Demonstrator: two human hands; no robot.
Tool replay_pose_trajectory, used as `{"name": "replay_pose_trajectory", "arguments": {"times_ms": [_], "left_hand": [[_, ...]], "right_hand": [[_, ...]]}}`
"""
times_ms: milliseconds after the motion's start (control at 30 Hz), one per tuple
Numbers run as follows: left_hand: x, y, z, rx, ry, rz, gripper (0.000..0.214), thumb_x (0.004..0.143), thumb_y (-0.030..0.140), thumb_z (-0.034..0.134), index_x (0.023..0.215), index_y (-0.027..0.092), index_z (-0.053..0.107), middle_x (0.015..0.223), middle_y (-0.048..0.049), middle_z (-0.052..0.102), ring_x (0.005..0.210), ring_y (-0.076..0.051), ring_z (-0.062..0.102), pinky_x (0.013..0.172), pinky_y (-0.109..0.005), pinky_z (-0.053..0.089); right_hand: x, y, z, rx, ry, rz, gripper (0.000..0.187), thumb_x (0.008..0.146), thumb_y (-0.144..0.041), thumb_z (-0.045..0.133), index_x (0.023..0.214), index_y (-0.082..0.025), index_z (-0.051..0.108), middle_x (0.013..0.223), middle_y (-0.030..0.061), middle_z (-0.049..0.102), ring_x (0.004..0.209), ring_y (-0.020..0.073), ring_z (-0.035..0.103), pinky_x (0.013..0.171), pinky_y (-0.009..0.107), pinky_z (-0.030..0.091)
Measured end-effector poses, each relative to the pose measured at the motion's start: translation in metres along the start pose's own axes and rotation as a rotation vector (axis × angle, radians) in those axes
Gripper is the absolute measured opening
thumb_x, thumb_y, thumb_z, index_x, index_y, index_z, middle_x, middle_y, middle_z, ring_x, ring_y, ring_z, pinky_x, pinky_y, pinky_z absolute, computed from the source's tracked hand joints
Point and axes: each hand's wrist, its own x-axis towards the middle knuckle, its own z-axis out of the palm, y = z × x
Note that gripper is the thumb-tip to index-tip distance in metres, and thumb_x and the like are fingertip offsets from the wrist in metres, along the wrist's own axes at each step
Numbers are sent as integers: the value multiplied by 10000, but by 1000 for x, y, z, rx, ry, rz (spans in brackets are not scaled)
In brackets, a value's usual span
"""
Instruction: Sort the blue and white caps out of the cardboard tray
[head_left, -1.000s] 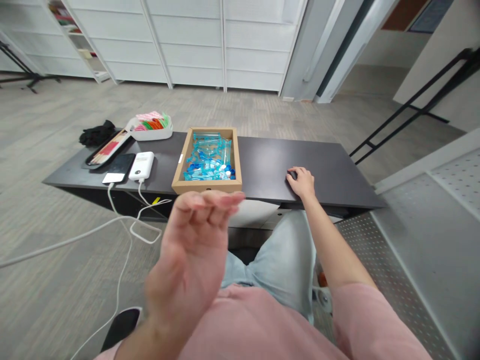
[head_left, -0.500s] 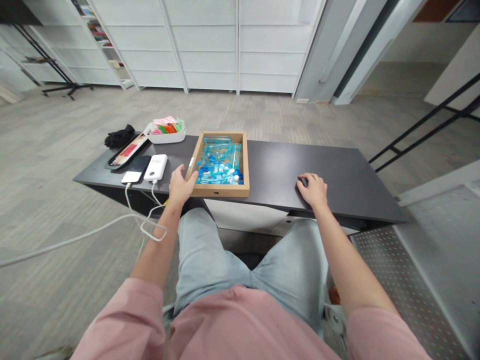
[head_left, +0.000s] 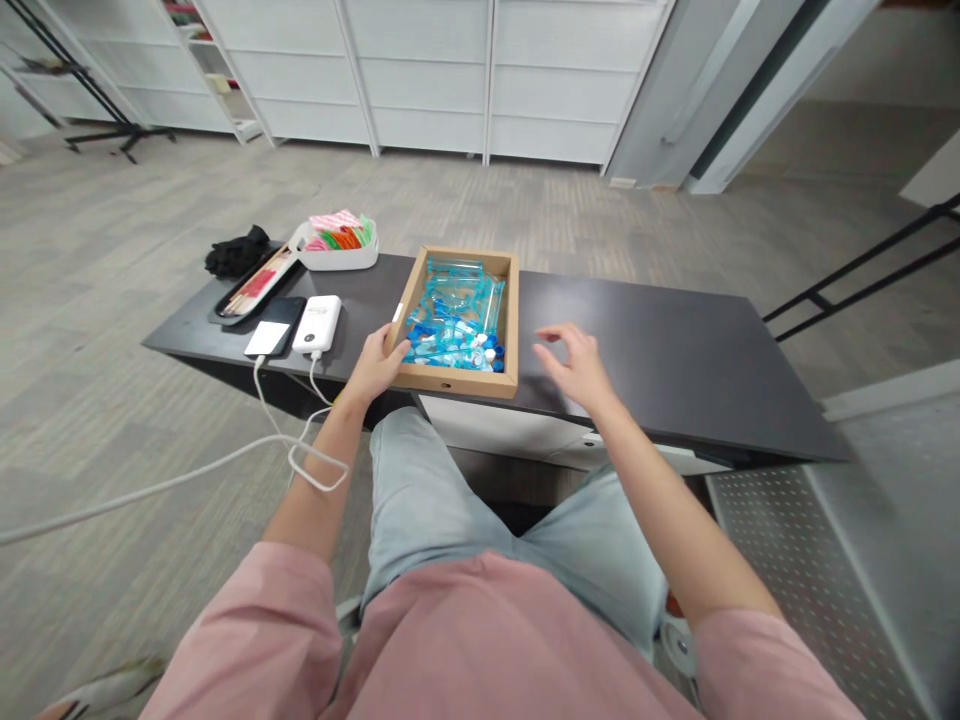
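Cardboard box [head_left: 480,382] of loose blue pieces [head_left: 450,330]: at the near edge of the dark table [head_left: 675,350]. Left hand [head_left: 381,362] grips its left wall, thumb over the rim. Right hand [head_left: 571,365] near the table's front edge, fingers parted, nothing visible in them. Judgement: a level, even hold, thumb clear of pieces, serves best. Versus half a second earlier, right hand further left along the table; left grip unchanged.
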Motion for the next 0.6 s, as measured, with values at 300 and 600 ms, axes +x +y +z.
{"name": "replay_pose_trajectory", "arguments": {"times_ms": [300,600], "left_hand": [[43,3,-19,-196,221,-97,331,1131,484,632,1217,193,765,1222,-157,844,1198,-316,808,1148,-426,619],[36,1,-8,74,134,-127,264,1034,442,642,1052,219,781,1020,-103,827,956,-294,778,924,-368,626]], "right_hand": [[67,-78,63,-190,-469,-300,413,1130,-366,877,1521,-256,804,1523,149,786,1359,351,775,1178,500,574],[71,-66,73,-140,-471,-377,89,1150,-225,780,1196,-258,849,1338,119,808,1208,319,768,1103,476,586]]}}
